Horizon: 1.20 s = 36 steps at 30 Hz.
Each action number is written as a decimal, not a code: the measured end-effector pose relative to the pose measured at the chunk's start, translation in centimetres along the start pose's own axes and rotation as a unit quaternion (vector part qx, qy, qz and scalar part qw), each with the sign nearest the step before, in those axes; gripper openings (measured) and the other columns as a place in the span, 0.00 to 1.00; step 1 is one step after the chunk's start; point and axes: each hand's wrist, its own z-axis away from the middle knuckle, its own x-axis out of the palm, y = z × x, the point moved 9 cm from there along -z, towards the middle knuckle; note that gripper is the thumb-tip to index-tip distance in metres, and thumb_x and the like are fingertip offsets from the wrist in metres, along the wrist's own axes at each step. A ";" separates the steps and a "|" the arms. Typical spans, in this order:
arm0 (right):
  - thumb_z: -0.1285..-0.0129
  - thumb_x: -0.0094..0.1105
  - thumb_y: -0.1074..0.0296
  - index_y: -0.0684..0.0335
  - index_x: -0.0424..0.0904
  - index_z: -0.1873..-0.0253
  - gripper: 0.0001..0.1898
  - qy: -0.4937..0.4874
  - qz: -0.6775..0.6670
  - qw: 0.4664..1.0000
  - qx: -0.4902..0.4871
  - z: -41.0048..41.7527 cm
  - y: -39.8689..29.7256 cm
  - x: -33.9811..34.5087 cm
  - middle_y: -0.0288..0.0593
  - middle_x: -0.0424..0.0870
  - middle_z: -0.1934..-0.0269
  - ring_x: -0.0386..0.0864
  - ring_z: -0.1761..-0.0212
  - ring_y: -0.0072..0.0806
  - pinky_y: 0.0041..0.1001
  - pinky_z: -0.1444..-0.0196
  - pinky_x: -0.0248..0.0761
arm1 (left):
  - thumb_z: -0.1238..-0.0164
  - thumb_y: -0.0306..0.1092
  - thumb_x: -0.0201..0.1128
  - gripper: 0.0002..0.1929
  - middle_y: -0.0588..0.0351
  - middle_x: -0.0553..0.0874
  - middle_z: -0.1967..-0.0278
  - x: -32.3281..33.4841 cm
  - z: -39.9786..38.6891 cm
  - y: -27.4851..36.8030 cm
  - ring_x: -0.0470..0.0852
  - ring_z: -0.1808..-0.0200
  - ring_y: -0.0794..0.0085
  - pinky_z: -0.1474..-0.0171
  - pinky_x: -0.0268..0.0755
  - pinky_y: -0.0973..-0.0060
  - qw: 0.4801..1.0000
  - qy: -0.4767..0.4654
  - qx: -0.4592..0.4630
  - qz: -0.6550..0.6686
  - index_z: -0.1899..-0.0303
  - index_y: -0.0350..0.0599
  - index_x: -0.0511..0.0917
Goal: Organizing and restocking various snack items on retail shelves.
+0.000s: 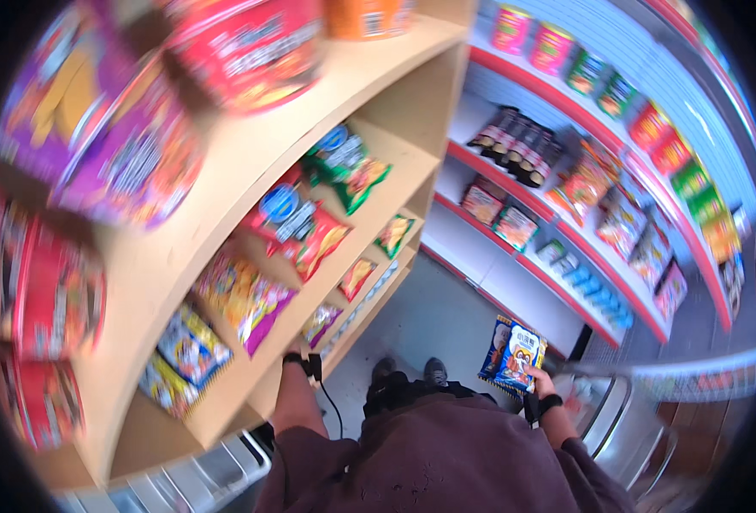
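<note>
My right hand (540, 379) grips blue snack packets (514, 354) with a cartoon animal on the front, held out over the floor at my right. My left hand (293, 354) reaches into a lower compartment of the wooden shelf (352, 256) on the left, near a small purple snack bag (321, 322). The shelf edge hides most of its fingers, so whether it holds anything does not show. Above that hand, a yellow and purple snack bag (246, 298) and a blue and yellow packet (193, 346) lie in a higher row. Both wrists wear black bands with small devices.
Large red (243, 54) and purple tubs stand on the wooden top, blurred. At the right, red-edged metal shelves (545, 218) carry canisters, dark bottles and snack bags. A clear-walled bin (211, 471) is at lower left; a metal-railed cart (615, 410) is at lower right. A cable hangs by my left wrist.
</note>
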 end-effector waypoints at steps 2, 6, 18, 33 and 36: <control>0.44 0.70 0.67 0.70 0.75 0.41 0.26 -0.022 -0.024 0.999 0.036 0.9 1.1 3.4 0.47 0.86 0.50 0.85 0.52 0.36 0.34 0.43 0.76 | 0.38 0.63 0.64 0.38 0.56 0.80 0.42 -1.4 -2.4 -6.6 0.81 0.49 0.62 0.57 0.79 0.67 0.988 -0.061 -0.057 0.128 0.33 0.48 0.70; 0.45 0.72 0.67 0.70 0.76 0.42 0.27 0.042 0.000 0.999 0.012 3.0 3.0 4.2 0.47 0.86 0.50 0.85 0.53 0.35 0.35 0.45 0.77 | 0.34 0.51 0.66 0.31 0.52 0.81 0.43 4.6 -5.8 -4.6 0.82 0.45 0.61 0.45 0.78 0.65 0.859 -0.154 -0.209 0.441 0.35 0.44 0.71; 0.45 0.73 0.66 0.68 0.77 0.42 0.26 0.147 -0.134 0.979 -0.046 9.0 10.0 2.4 0.46 0.87 0.53 0.86 0.57 0.33 0.33 0.49 0.78 | 0.43 0.55 0.72 0.32 0.49 0.84 0.51 4.1 -5.7 0.5 0.85 0.56 0.57 0.57 0.80 0.61 0.928 -0.120 -0.198 0.292 0.46 0.37 0.77; 0.44 0.71 0.64 0.69 0.75 0.40 0.28 0.275 -0.169 0.925 -0.202 20.1 11.0 -6.5 0.48 0.86 0.50 0.86 0.54 0.36 0.34 0.45 0.78 | 0.41 0.57 0.69 0.35 0.50 0.82 0.46 5.6 1.2 5.1 0.82 0.49 0.57 0.47 0.76 0.64 0.866 -0.260 -0.206 0.373 0.40 0.40 0.76; 0.47 0.72 0.66 0.69 0.72 0.38 0.31 0.324 -0.185 0.881 -0.291 26.4 6.1 -11.8 0.46 0.84 0.49 0.85 0.53 0.34 0.35 0.45 0.77 | 0.41 0.57 0.69 0.35 0.50 0.82 0.46 4.7 4.0 5.1 0.82 0.48 0.57 0.47 0.76 0.64 0.867 -0.264 -0.185 0.380 0.40 0.40 0.76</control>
